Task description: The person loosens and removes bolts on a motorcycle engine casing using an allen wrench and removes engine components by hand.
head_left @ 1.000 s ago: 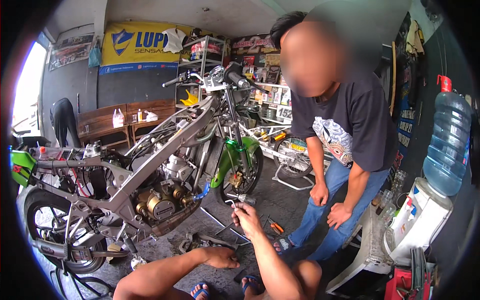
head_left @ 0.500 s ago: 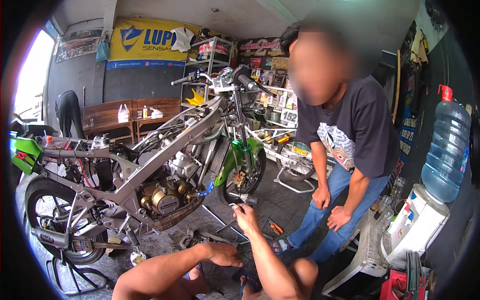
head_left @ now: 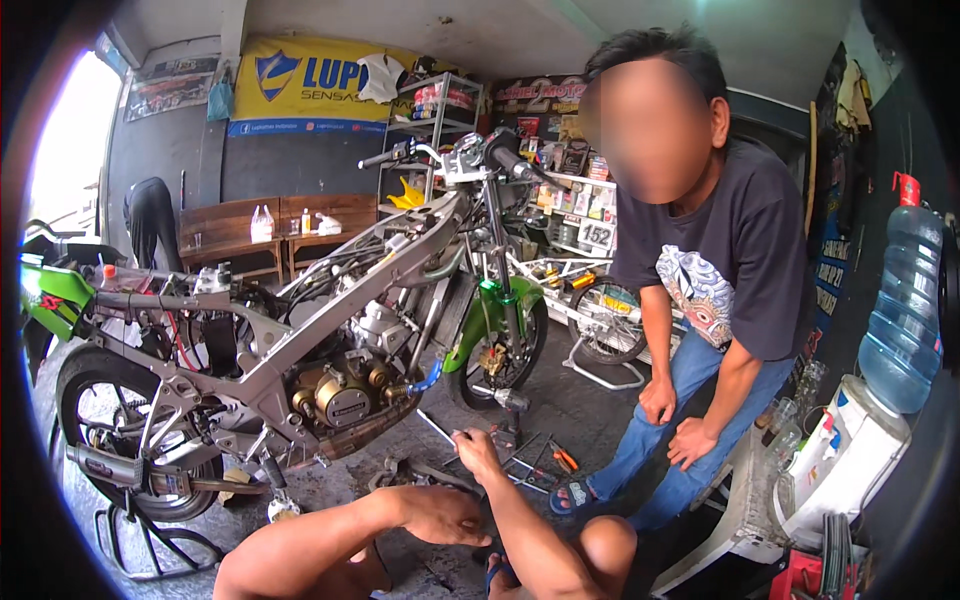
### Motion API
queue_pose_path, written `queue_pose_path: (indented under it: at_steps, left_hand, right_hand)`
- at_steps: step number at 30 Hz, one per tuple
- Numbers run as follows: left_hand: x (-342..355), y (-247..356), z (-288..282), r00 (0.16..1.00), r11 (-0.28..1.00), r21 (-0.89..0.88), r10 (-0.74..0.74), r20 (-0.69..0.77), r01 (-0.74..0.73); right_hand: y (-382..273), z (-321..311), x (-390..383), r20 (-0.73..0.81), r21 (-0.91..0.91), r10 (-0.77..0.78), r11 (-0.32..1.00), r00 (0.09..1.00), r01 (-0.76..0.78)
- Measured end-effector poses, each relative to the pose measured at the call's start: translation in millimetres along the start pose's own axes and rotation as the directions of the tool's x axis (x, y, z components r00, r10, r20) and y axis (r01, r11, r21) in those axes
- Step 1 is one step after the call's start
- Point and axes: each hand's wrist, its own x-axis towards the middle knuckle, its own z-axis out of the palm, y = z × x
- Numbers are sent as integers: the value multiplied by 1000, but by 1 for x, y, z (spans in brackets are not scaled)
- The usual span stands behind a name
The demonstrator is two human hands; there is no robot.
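Note:
My right hand (head_left: 477,452) is raised in front of the motorcycle's front wheel, its fingers closed in a pinch. Whatever sits between those fingertips is too small to make out. Lower down and to the left, my left hand (head_left: 445,515) hangs over my legs with its fingers loosely stretched and nothing visible in them. Both are close to a stripped motorcycle (head_left: 330,340) with a bare grey frame, a gold engine cover (head_left: 343,392) and a green front fender (head_left: 475,325). Behind my hands, metal rods (head_left: 437,432) lie on the floor.
Orange-handled pliers (head_left: 566,460) lie on the floor near the sandal of a person (head_left: 730,260) bending forward, hands by the knees. A water dispenser (head_left: 840,460) with a large blue bottle (head_left: 903,300) stands at right. Wooden benches (head_left: 225,240) line the back wall.
The view has shifted slightly. My right hand has lowered a little, and a pale bit at its fingertips no longer shows clearly. The other person's head has moved.

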Motion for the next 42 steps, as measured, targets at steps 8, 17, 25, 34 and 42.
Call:
queue_pose_path:
  at_steps: [8,17,25,34,42]
  left_hand:
    - [14,21,23,597,920,6,258,-760,-391]
    - [10,-12,39,636,919,-24,253,-729,-393]
    - [-4,-20,39,797,910,-145,252,-549,-388]
    - [-53,-38,26,934,967,-236,6,-358,-96]
    - [-5,-46,45,922,898,-434,-224,-316,70]
  right_hand:
    - [28,34,0,24,-179,7,984,1000,-2]
    - [138,39,31,131,-168,-210,958,969,231]
    - [76,58,39,69,308,177,932,982,-190]
    - [104,140,62,12,567,48,823,999,-46]
    - [91,145,111,-73,430,-133,890,988,151]
